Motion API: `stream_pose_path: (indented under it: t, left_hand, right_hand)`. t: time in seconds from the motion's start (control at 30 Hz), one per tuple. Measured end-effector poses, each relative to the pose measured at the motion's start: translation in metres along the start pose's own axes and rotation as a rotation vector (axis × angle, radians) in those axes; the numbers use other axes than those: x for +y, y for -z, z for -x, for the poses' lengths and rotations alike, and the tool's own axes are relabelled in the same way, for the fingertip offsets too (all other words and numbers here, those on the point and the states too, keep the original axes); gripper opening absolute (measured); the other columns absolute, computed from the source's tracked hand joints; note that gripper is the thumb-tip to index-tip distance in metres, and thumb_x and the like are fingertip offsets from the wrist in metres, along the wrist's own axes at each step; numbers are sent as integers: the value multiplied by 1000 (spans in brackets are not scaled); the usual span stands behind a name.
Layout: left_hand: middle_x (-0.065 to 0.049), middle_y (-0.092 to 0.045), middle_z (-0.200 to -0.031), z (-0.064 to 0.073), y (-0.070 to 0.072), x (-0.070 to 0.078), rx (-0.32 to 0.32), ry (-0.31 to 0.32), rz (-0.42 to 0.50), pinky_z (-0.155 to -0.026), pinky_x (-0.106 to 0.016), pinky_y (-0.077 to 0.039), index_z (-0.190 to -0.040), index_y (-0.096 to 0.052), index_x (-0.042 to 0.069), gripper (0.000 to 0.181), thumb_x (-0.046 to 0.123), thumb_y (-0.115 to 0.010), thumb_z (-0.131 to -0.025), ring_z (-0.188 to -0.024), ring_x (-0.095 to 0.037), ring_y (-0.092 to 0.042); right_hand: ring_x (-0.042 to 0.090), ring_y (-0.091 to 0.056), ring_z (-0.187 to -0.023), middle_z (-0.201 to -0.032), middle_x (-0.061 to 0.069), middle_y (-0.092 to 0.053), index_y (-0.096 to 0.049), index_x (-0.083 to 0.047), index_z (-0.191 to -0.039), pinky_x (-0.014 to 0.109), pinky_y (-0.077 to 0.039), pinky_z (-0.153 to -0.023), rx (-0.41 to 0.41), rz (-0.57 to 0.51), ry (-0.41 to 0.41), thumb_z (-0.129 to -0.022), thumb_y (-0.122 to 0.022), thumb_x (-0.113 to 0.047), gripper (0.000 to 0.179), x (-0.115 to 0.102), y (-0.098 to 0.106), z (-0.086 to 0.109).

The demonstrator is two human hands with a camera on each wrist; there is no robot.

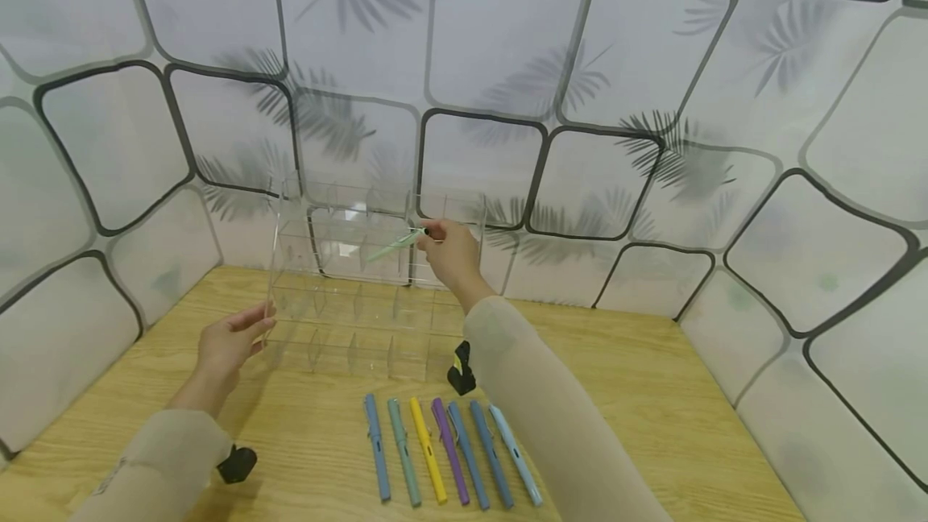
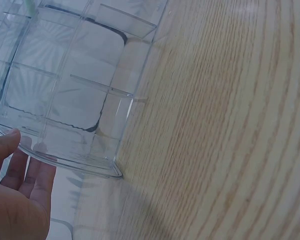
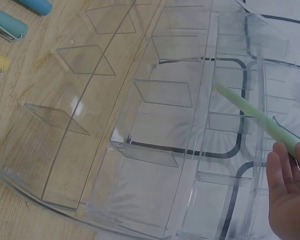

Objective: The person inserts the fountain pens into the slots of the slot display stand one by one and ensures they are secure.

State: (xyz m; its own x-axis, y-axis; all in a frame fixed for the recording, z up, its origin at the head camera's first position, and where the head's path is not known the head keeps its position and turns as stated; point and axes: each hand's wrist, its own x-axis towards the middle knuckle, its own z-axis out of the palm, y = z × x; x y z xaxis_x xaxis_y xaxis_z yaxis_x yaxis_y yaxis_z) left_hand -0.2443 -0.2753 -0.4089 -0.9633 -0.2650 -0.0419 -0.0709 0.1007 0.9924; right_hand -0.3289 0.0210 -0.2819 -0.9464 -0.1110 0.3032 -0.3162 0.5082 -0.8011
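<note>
A clear plastic rack (image 1: 371,321) with tiers of small dividers stands on the wooden table. My left hand (image 1: 228,345) holds the rack's left side edge (image 2: 75,167), thumb on one face and fingers on the other. Up at the rack's upper right, my right hand (image 1: 453,254) pinches a pale green pen (image 1: 395,245) by one end. That pen (image 3: 260,117) slants toward the rack's upper compartments, its free end pointing left in the head view. The compartments hold no pens.
In front of the rack lies a row of pens: blue (image 1: 377,449), green (image 1: 403,453), yellow (image 1: 429,451), purple (image 1: 451,451), two more blue, and light blue (image 1: 515,455). A patterned curtain (image 1: 500,39) hangs behind and beside the table (image 1: 609,377).
</note>
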Motion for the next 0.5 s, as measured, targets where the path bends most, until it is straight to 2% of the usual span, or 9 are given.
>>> stream_pose_path:
  t: [0.3, 0.5]
  left_hand:
    - [10, -55, -123, 1, 0, 2, -6, -1, -8, -80, -16, -52, -139, -41, -2, 52, 19, -61, -95, -86, 12, -55]
    - [10, -56, -123, 1, -1, 2, -4, -5, -6, -81, -17, -52, -139, -41, -3, 55, 21, -62, -94, -85, 12, -55]
  right_hand:
    - [18, -67, -88, -104, 8, -68, -66, -7, -119, 23, -56, -66, 1, 0, 11, -93, -64, -13, 27, -1, 1, 0]
    - [18, -66, -90, -110, 8, -66, -65, -10, -122, 23, -56, -68, -35, -46, 7, -93, -64, -13, 29, 2, 4, 0]
